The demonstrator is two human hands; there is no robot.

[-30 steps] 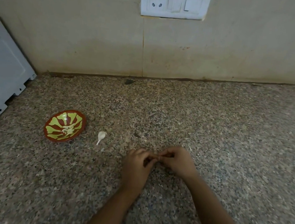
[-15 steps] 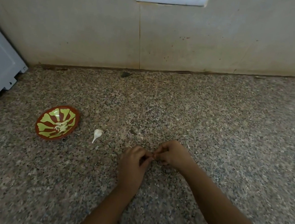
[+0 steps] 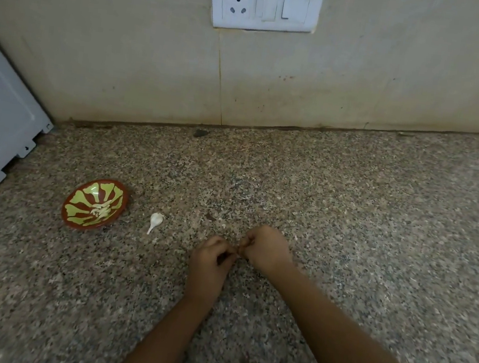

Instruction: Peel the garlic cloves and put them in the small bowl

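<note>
Left hand (image 3: 208, 263) and right hand (image 3: 267, 249) pinch one clove (image 3: 238, 251); mostly hidden.

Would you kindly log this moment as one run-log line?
left hand: pinches small item | right hand: pinches same item | small bowl: pale pieces inside | loose garlic clove: on countertop beside it

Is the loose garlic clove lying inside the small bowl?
No, the garlic clove lies on the granite countertop right of the small bowl, not touching it.

Red-brown small bowl (image 3: 84, 192) with yellow-green petal stripes at nine o'clock; white garlic clove (image 3: 155, 221); speckled grey-brown countertop (image 3: 347, 224); white switch plate (image 3: 264, 3) at twelve.
</note>
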